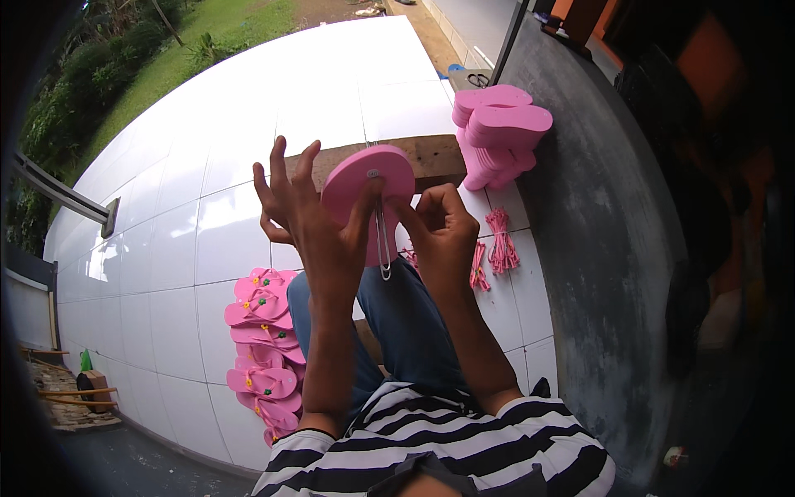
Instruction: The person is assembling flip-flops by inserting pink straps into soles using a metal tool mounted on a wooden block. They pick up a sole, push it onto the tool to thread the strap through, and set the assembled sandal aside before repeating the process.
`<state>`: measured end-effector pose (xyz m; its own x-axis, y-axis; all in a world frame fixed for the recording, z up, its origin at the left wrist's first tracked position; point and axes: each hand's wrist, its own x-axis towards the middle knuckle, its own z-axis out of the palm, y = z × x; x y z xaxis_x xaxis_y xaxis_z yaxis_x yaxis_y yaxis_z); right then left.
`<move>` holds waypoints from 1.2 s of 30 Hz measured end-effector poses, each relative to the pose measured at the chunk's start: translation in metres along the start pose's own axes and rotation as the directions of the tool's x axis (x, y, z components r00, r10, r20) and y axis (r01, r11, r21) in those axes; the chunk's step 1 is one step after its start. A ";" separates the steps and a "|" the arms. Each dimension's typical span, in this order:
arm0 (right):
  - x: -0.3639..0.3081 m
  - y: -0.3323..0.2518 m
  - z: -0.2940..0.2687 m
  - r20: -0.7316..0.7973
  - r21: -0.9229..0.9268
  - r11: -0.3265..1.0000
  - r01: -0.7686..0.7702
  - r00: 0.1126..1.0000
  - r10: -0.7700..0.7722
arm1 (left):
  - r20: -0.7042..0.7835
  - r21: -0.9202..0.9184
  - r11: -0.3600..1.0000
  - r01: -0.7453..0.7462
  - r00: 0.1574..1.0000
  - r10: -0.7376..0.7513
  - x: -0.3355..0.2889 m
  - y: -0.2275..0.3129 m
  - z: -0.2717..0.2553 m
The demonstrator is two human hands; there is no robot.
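A pink flip-flop sole (pixel 396 166) is between my hands, its rounded end facing away from me. A long metal wire loop (pixel 383 240) lies along it, one end at a small pale disc (pixel 373 174) on the sole. My left hand (pixel 310 195) has its fingers spread out to the left, and its thumb rests on the sole beside the wire. With its fingers curled, my right hand (pixel 439 224) holds the sole's right edge, thumb on the surface. Whatever the right fingertips do behind the edge is hidden.
Behind the sole is a wooden block (pixel 435 157). Stacked pink soles (pixel 507 124) stand at the far right, with bundled pink straps (pixel 502 244) nearer. Several strapped pink flip-flops (pixel 263 381) lie left of my legs. White tiles (pixel 166 248) cover the floor; a grey wall (pixel 604 248) runs along the right.
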<state>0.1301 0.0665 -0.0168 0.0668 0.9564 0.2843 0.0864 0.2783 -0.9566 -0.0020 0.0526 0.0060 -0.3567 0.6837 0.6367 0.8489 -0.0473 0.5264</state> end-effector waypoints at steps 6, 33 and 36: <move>0.028 0.075 -0.038 0.008 0.339 0.940 -0.033 0.999 0.033 | -0.083 0.014 0.944 -0.329 0.941 0.329 0.015 -0.036 0.008; 0.246 0.122 -0.114 0.231 -0.965 0.136 0.226 0.972 0.028 | -0.045 -0.072 0.970 -0.230 0.973 0.228 0.010 -0.031 0.005; 0.154 0.068 -0.109 0.298 -0.853 0.337 0.400 0.901 -0.316 | 0.058 -0.278 0.940 -0.198 0.973 0.222 0.009 -0.038 -0.005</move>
<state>0.2549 0.2226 -0.0313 -0.2629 0.8001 0.5391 0.9033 0.4005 -0.1539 -0.0397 0.0568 -0.0058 -0.1364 0.6969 0.7040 0.7604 -0.3818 0.5253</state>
